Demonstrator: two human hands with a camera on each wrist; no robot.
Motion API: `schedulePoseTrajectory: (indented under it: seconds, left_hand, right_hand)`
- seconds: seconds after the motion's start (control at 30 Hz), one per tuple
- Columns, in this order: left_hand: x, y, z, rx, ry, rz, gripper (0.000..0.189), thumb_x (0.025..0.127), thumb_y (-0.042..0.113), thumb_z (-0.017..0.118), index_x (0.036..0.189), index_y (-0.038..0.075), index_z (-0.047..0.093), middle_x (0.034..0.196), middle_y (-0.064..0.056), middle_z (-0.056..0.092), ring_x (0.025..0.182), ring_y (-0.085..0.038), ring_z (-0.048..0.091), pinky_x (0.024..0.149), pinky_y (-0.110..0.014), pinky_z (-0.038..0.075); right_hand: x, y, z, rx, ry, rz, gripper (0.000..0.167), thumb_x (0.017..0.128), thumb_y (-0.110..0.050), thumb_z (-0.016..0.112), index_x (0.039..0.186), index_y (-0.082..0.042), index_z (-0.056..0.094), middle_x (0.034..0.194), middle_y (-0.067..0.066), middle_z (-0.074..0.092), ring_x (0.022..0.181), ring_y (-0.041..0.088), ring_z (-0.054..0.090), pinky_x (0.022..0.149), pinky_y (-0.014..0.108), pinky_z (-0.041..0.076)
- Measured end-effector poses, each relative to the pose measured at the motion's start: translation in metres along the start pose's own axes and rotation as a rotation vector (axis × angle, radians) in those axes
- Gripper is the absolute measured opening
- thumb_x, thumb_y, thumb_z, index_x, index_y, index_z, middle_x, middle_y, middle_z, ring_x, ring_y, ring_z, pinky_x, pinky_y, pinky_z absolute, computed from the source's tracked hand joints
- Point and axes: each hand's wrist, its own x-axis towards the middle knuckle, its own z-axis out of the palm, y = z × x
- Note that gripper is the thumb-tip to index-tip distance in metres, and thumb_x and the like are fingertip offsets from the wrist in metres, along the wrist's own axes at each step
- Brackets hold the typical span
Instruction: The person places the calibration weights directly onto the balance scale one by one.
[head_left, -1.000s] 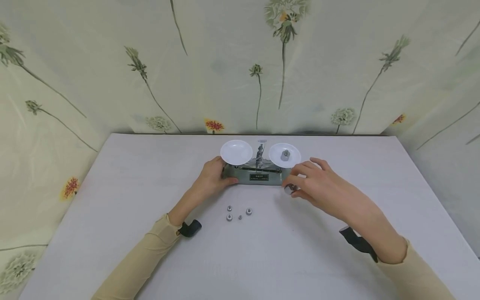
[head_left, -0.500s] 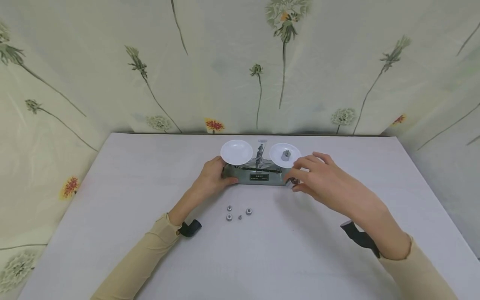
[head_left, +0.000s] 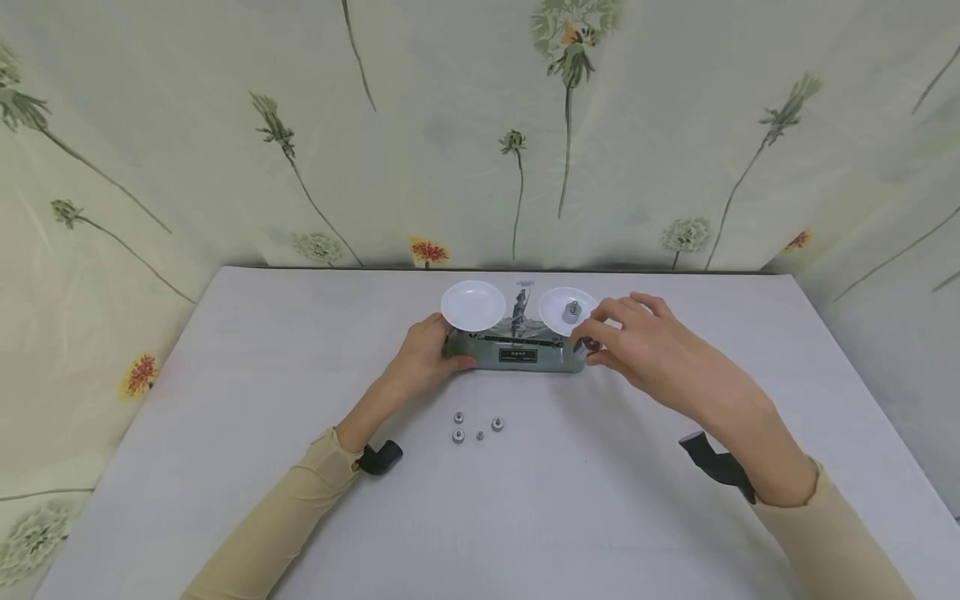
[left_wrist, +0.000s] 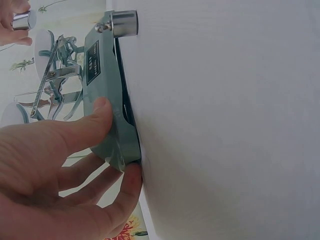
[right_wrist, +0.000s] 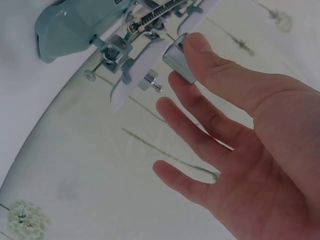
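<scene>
A balance scale [head_left: 517,354] with a grey-green base and two white pans stands near the table's back edge. My left hand [head_left: 429,350] grips the left end of its base; the left wrist view shows the thumb on the front and fingers round the end. Between thumb and fingertips, my right hand [head_left: 652,354] pinches a shiny metal weight [right_wrist: 179,59], just in front of the right pan [head_left: 551,321]. On that pan sits another knobbed metal weight [head_left: 572,310]. Nothing lies on the left pan [head_left: 473,305]. Part of the pinched weight is hidden by my fingers.
Several small metal weights [head_left: 498,424] stand on the white table [head_left: 525,517] in front of the scale. One weight [left_wrist: 125,24] appears close up in the left wrist view. A flower-printed cloth [head_left: 450,167] hangs behind the table.
My right hand has risen with the pinched weight from in front of the base's right end towards the right pan. My left hand stays on the base.
</scene>
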Motion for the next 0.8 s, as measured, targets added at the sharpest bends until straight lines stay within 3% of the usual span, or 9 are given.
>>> schedulePoseTrajectory:
  seconds: [0.8]
  left_hand:
    - [0.001, 0.002, 0.0, 0.0, -0.008, -0.021, 0.07, 0.088, 0.018, 0.09, 0.148, -0.001, 0.058, 0.141, -0.023, 0.069, 0.136, -0.037, 0.065, 0.117, -0.05, 0.053]
  right_hand:
    - [0.011, 0.011, 0.002, 0.017, 0.029, 0.047, 0.031, 0.095, -0.011, 0.082, 0.125, -0.015, 0.074, 0.109, 0.002, 0.071, 0.102, 0.026, 0.071, 0.113, 0.061, 0.048]
